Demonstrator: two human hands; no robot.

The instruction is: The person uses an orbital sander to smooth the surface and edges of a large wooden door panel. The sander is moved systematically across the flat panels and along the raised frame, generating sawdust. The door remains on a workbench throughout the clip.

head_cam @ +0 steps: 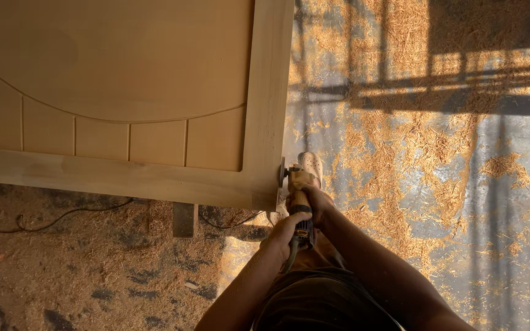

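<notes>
Two hands press a handheld power sander (297,195) against the edge of a wooden door panel (154,92).

The sander sits just below centre, its disc touching the panel's right edge at nine o'clock from the tool. The left hand (283,236) wraps closed around the rear grip at six o'clock; the right hand (318,204) closes on the body at three o'clock. Sawdust (400,153) covers the floor, with a cable (50,224) at eight o'clock.

wooden door panel (118,92) cut off top-left
</notes>
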